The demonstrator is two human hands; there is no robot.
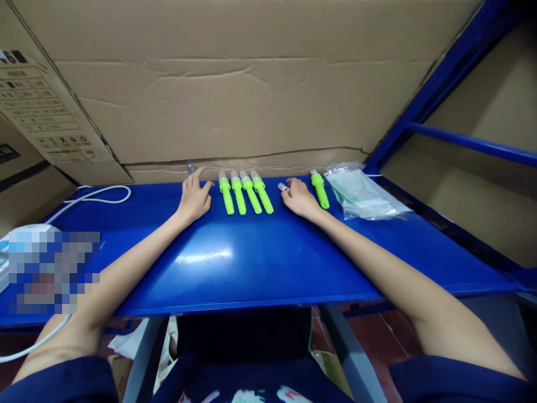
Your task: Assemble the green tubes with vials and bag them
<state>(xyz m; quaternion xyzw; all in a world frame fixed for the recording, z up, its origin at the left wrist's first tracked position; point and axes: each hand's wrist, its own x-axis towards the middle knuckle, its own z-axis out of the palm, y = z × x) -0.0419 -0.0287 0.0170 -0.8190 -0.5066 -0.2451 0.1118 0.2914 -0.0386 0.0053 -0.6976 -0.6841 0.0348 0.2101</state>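
Observation:
Several lime-green sticks [250, 196] with clear caps lie side by side on the blue table, between my hands. To their left, my left hand [194, 197] rests with fingers spread. A small clear piece [191, 168] shows just beyond its fingertips; whatever lies under the palm is hidden. My right hand [301, 198] is right of the row, palm down, fingers closed around a clear-capped stick [283, 187]. Only the clear end sticks out at the thumb side; the rest is covered. One more green stick [320, 190] lies just right of that hand.
A clear plastic bag with pale folded contents [364, 193] lies at the right. White cable [107, 193] and a white device [31, 232] are at the left, beside a blurred patch. Cardboard [235, 101] walls the back; a blue metal frame [419, 112] rises at the right.

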